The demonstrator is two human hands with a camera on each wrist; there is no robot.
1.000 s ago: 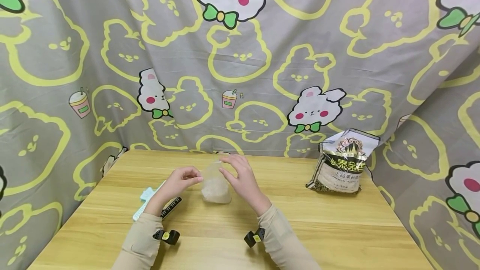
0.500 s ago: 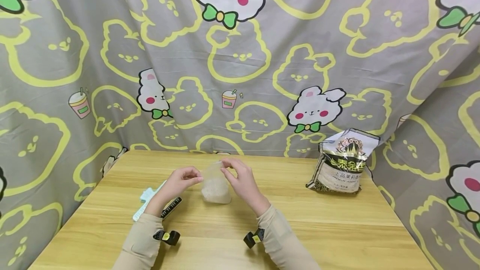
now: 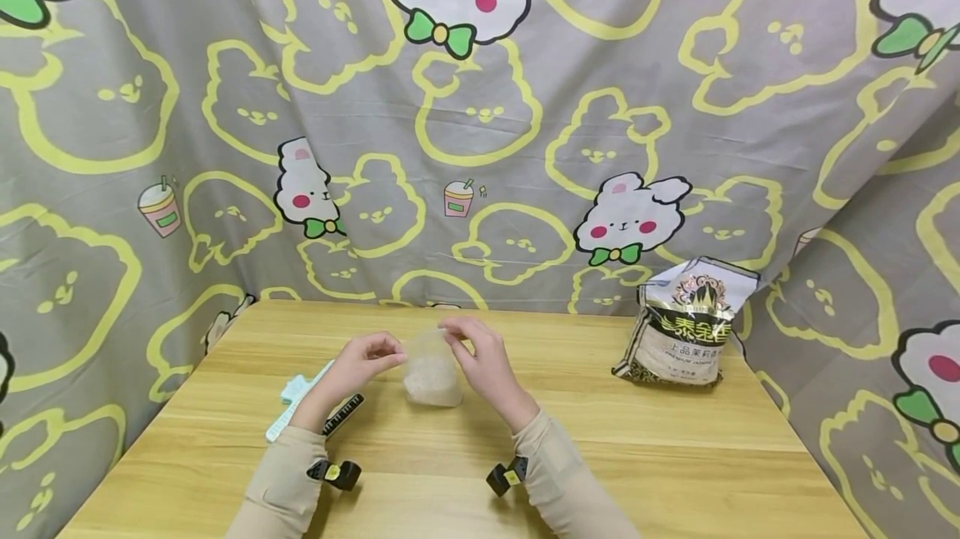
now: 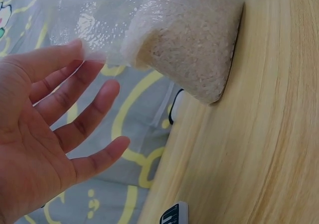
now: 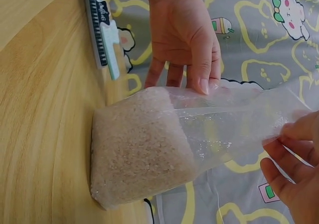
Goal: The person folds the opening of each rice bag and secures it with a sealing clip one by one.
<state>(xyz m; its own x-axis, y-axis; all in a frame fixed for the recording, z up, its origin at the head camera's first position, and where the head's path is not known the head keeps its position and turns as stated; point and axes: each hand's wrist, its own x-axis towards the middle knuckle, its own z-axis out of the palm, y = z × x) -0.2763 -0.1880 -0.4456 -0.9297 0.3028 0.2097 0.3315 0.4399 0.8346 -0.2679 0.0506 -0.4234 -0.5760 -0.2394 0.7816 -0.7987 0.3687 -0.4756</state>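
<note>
A clear plastic bag of rice (image 3: 432,381) stands upright on the table, its lower part filled and its upper part slack. My left hand (image 3: 362,364) pinches the bag's left edge between thumb and forefinger; in the left wrist view, the other fingers of the left hand (image 4: 65,109) spread apart. My right hand (image 3: 480,356) pinches the bag near its top right corner. In the right wrist view, the bag (image 5: 144,149) stretches between the left hand (image 5: 184,40) and the right hand (image 5: 299,169). Whether the bag's mouth is sealed cannot be told.
A light blue strip (image 3: 294,397) with a shaped bump and a black strip with white bars (image 3: 343,414) lie by the left forearm. A printed rice package (image 3: 682,335) stands at the back right of the wooden table (image 3: 637,456). A patterned curtain (image 3: 487,147) hangs behind.
My right hand's fingertips have shifted slightly down and right at the bag's top, and the top edge sits a little lower. The left hand stays in place.
</note>
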